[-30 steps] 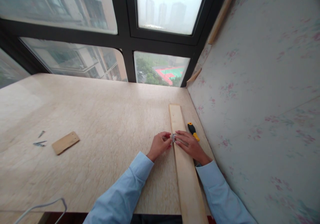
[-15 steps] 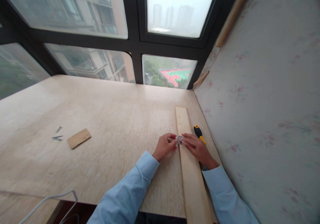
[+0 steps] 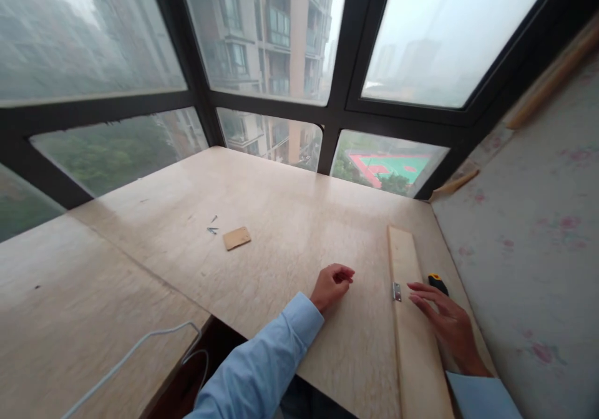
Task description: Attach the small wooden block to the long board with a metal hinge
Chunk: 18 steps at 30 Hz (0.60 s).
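Note:
A long pale wooden plank point(image 3: 412, 344) lies along the right side of the table, with a small metal hinge point(image 3: 397, 292) sitting on its left edge. My right hand point(image 3: 442, 320) rests flat on the plank just right of the hinge, fingers stretched out, holding nothing. My left hand point(image 3: 333, 284) hovers over the tabletop well left of the plank, fingers loosely curled, with nothing visible in them. A yellow and black tool handle point(image 3: 437, 281) lies beside the plank, partly hidden behind my right hand.
A small flat wooden piece point(image 3: 236, 238) and a few screws point(image 3: 213, 227) lie further left on the marbled table point(image 3: 281, 219). A white cable point(image 3: 135, 350) loops at the table's near edge. Windows stand behind; a floral wall point(image 3: 538, 250) closes the right side.
Both hands have let go of the hinge. My left hand moved left away from the plank, my right hand drew back to the right. The camera turned left and up.

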### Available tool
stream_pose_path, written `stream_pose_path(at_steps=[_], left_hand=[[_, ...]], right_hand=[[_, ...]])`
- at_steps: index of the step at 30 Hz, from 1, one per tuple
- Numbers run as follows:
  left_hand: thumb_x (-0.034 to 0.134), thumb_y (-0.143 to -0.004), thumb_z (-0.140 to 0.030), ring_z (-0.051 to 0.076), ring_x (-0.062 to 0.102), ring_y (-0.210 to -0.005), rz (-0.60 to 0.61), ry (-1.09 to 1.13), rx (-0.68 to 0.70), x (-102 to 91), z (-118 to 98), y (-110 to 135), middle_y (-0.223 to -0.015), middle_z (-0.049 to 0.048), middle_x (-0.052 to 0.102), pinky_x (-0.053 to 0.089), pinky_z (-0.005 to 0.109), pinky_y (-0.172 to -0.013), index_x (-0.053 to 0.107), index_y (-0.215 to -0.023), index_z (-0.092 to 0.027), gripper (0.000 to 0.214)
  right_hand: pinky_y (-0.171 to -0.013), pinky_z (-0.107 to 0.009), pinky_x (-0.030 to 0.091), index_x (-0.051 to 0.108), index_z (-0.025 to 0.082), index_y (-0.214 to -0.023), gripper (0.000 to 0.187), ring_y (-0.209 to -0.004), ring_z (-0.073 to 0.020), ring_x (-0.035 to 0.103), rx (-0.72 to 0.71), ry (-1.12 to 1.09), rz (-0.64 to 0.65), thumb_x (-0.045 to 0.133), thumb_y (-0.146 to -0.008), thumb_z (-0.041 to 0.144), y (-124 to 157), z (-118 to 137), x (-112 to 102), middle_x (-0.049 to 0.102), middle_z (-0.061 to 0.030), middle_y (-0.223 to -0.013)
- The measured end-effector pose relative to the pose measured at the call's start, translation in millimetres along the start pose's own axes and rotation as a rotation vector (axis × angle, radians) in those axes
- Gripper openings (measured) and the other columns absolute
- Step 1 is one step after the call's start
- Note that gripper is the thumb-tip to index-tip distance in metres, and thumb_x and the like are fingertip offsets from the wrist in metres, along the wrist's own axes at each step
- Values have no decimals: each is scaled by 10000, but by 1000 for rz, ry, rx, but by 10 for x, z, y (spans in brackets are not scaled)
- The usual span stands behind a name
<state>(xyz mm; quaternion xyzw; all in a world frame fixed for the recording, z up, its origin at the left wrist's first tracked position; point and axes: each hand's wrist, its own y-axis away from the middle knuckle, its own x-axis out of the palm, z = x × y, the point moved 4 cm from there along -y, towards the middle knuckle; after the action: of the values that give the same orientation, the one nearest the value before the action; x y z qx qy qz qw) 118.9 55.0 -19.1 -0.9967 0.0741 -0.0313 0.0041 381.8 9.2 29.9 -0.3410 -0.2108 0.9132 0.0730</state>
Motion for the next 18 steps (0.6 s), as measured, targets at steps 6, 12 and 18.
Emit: stream_pose_path(at_steps=[6, 12, 18], left_hand=[[657, -697, -148, 155, 655, -702, -79, 59, -23, -482, -74, 121, -811, 80, 721, 504, 240, -593, 709, -841, -123, 155], [666, -718, -200, 142, 619, -594, -156, 78, 22, -638, -174, 155, -714, 50, 694, 499, 255, -577, 707, -762, -142, 83], [663, -742, -169, 226, 637, -665, -102, 78, -74, -636, -128, 148, -645, 62, 657, 509, 343, -637, 637, -605, -169, 139]], right_hand=[[-765, -354, 604, 746, 253, -800, 289, -830, -255, 724, -52, -18, 126, 620, -816, 513, -306, 579, 108, 763, -71, -893], [-755, -331, 580, 736, 219, -828, 263, -828, -229, 709, -235, -181, 433, 613, -857, 449, -819, 1776, 1023, 755, -76, -882], [-710, -286, 546, 718, 187, -909, 228, -797, -183, 687, -384, -292, 729, 609, -871, 383, -1171, 2709, 2554, 745, -55, -868]])
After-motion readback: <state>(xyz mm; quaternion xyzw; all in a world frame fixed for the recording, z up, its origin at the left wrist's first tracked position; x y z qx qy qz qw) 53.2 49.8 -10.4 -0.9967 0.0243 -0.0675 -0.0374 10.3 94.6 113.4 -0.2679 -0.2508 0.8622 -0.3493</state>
